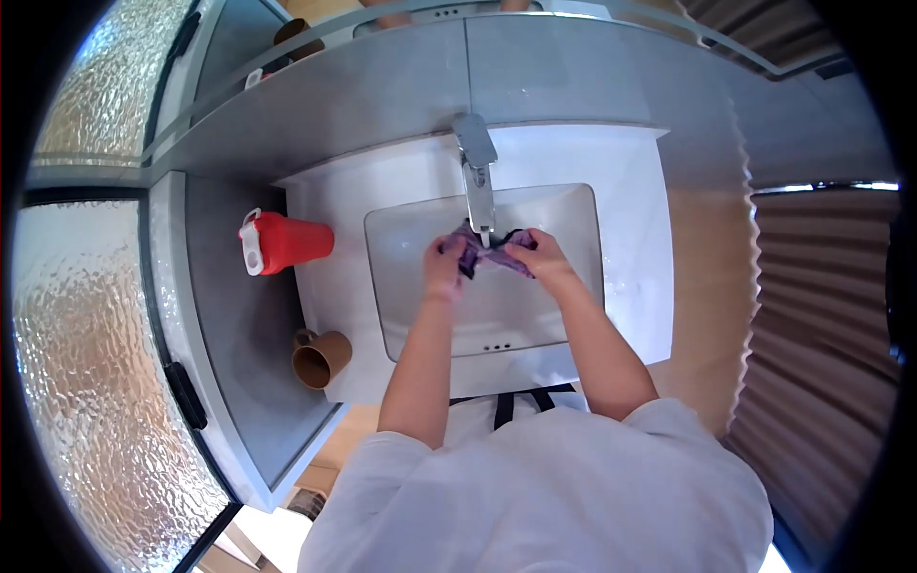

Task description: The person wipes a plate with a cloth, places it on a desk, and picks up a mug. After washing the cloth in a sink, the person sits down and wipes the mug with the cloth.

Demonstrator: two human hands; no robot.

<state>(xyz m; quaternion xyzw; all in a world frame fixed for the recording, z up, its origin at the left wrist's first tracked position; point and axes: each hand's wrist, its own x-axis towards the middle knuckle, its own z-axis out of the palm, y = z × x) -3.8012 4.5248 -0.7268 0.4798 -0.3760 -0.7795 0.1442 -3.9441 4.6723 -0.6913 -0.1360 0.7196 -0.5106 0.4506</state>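
Both of my hands grip a purple cloth with dark edges, stretched between them over the white sink. My left hand is closed on its left end. On the other side my right hand pinches the right end. Directly above the cloth is the spout of the chrome faucet, and what looks like water meets the cloth there. The exact kind of cloth cannot be made out.
On the counter's left side lie a red jug with a white lid and a brown mug. A mirror runs along the back. Textured glass stands at left, a brown pleated curtain at right.
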